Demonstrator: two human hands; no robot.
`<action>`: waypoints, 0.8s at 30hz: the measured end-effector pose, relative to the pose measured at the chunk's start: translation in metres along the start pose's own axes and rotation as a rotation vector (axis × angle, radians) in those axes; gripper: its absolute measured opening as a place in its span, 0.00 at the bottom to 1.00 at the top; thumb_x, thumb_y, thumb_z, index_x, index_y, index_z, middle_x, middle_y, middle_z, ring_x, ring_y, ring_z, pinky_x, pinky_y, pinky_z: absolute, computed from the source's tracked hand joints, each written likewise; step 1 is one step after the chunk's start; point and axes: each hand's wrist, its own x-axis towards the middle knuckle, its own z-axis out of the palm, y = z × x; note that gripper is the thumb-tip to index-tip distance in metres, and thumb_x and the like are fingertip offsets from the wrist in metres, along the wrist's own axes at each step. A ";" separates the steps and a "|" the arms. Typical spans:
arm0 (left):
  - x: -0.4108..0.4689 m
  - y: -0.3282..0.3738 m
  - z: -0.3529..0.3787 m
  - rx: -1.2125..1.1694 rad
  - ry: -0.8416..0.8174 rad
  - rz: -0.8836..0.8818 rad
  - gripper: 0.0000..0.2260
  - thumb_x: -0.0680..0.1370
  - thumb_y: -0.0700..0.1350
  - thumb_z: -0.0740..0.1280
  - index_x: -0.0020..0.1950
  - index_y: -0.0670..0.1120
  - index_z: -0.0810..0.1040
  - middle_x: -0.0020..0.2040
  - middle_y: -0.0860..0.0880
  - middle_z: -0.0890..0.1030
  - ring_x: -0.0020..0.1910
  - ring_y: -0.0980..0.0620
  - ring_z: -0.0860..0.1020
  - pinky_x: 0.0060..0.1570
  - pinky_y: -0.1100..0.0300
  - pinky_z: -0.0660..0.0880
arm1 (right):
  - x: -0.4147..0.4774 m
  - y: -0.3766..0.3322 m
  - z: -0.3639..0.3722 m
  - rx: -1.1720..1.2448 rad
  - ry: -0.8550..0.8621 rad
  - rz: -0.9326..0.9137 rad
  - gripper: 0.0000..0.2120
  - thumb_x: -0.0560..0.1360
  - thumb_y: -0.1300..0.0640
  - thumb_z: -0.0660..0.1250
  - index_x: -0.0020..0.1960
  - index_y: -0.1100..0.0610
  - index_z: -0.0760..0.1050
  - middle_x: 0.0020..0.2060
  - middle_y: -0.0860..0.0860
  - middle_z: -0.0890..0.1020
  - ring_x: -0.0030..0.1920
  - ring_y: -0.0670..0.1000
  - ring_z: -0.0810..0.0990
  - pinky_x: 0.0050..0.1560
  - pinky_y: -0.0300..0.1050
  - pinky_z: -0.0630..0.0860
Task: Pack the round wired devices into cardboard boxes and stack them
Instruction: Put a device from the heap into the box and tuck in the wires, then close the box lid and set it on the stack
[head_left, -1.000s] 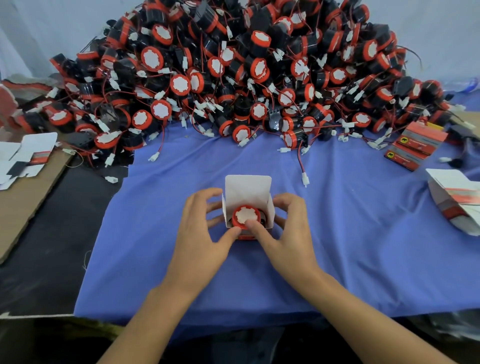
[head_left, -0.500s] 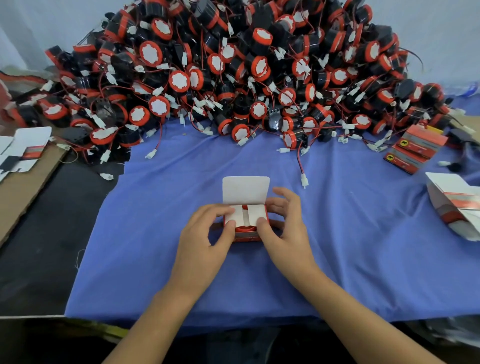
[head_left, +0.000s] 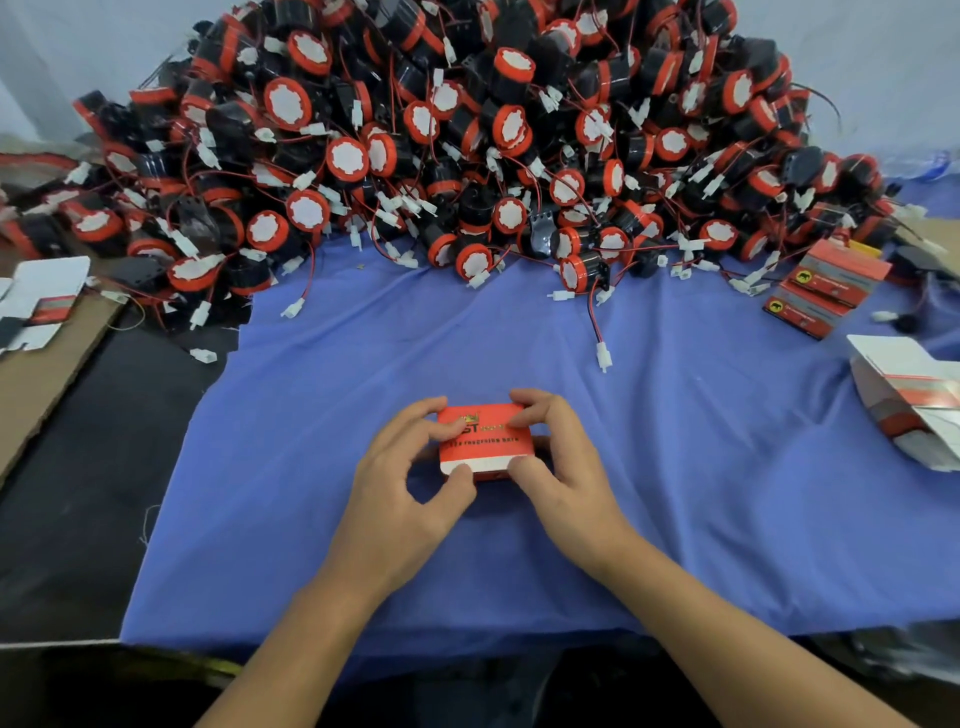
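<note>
A small red cardboard box (head_left: 485, 442) with printed lettering on its lid sits closed on the blue cloth (head_left: 675, 467) at the centre. My left hand (head_left: 402, 486) grips its left side, fingers over the top edge and thumb at the front. My right hand (head_left: 558, 467) holds the right side the same way. The device inside is hidden. A large heap of round black and red wired devices (head_left: 467, 140) fills the back of the table.
Two packed red boxes (head_left: 826, 288) are stacked at the far right. Folded white box blanks (head_left: 914, 400) lie at the right edge, more flat blanks (head_left: 41, 301) on brown cardboard at the left. A loose wire with a white plug (head_left: 602, 356) trails toward the centre.
The box's white side flaps were folded over the device, then the top lid came down. The box is now closed, and both hands wrap its sides.
</note>
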 end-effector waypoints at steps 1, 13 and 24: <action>0.000 0.001 0.001 0.013 0.002 0.001 0.16 0.72 0.51 0.69 0.59 0.51 0.81 0.70 0.57 0.75 0.67 0.53 0.78 0.63 0.54 0.78 | 0.000 0.000 0.001 -0.003 0.001 0.001 0.15 0.68 0.48 0.61 0.55 0.43 0.71 0.67 0.35 0.72 0.60 0.51 0.78 0.55 0.48 0.78; 0.001 0.002 0.001 0.169 0.036 0.093 0.16 0.78 0.48 0.69 0.64 0.63 0.78 0.68 0.64 0.75 0.70 0.56 0.74 0.67 0.50 0.75 | 0.002 -0.005 0.002 -0.021 0.082 -0.116 0.17 0.77 0.62 0.63 0.61 0.46 0.79 0.62 0.31 0.78 0.73 0.45 0.71 0.66 0.50 0.76; -0.003 0.003 0.006 0.210 0.165 0.086 0.11 0.79 0.47 0.70 0.61 0.55 0.84 0.68 0.58 0.79 0.66 0.60 0.77 0.67 0.58 0.74 | 0.001 -0.005 0.004 -0.005 0.118 -0.122 0.13 0.77 0.60 0.67 0.54 0.43 0.81 0.63 0.35 0.78 0.72 0.46 0.74 0.63 0.54 0.79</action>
